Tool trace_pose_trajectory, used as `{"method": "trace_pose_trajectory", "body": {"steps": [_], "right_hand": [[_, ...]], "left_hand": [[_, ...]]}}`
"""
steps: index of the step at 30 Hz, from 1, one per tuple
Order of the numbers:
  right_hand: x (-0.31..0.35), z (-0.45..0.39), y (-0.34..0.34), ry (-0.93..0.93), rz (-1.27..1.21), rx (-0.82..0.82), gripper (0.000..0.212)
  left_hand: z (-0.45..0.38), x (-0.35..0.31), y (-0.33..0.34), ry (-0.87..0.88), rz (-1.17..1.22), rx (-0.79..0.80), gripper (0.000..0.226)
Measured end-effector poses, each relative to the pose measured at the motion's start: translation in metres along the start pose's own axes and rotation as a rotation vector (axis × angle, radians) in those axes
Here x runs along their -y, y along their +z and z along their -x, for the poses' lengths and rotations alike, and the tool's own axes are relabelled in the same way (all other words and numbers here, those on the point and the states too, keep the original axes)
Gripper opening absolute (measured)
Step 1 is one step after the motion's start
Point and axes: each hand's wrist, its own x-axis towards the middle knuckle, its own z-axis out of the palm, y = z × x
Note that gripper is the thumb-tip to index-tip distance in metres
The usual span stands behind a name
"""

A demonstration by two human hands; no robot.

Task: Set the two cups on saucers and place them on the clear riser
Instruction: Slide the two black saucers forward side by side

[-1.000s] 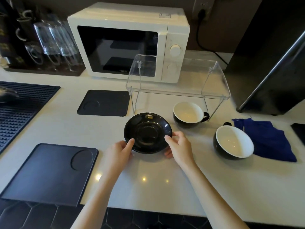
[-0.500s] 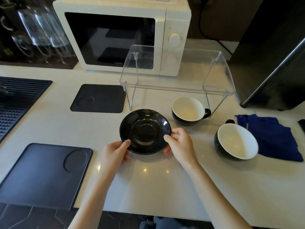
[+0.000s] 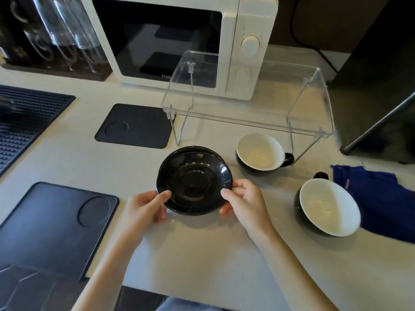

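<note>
A glossy black saucer point(image 3: 194, 179) is at the middle of the pale counter. My left hand point(image 3: 146, 206) grips its near-left rim and my right hand point(image 3: 243, 202) its near-right rim, thumbs on top and fingers underneath. Whether a second saucer is stacked beneath it I cannot tell. A black cup with a white inside point(image 3: 260, 151) stands to the saucer's right, just in front of the clear riser point(image 3: 247, 126). A second such cup point(image 3: 329, 206) stands further right and nearer to me. The riser's top holds nothing.
A white microwave point(image 3: 179, 41) stands behind the riser. A blue cloth point(image 3: 381, 198) lies right of the near cup. Black mats lie at left: a small one point(image 3: 134, 126), a large one point(image 3: 51, 221) and a ribbed one point(image 3: 27, 122). Glasses point(image 3: 62, 30) stand at back left.
Both hands have closed further around the saucer's rim, fingers sliding under it. The view has moved closer to the counter. The cups have not moved.
</note>
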Motion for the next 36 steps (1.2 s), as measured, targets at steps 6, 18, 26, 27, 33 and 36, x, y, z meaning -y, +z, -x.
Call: {"method": "trace_pose_trajectory", "body": {"steps": [6,18,26,27,33,36], "right_hand": [[0.018,0.025,-0.019,-0.038,-0.083,0.038,0.01],[-0.004,0.085,-0.073,0.008,-0.106,-0.131,0.017],[-0.032,0.097,-0.085,0.086,-0.087,-0.229,0.015],[-0.034,0.096,-0.085,0.096,-0.086,-0.232,0.014],[-0.042,0.091,-0.091,0.12,-0.045,-0.26,0.016],[-0.043,0.09,-0.095,0.12,-0.05,-0.265,0.019]], "left_hand": [[0.024,-0.022,-0.009,-0.03,0.141,0.309,0.052],[0.049,-0.034,0.027,-0.218,-0.108,0.619,0.037],[0.046,-0.026,0.04,-0.372,-0.253,0.674,0.042],[0.044,-0.026,0.039,-0.369,-0.254,0.645,0.043],[0.028,-0.016,0.026,-0.36,-0.184,0.346,0.039],[0.022,-0.011,0.018,-0.337,-0.098,0.212,0.037]]}}
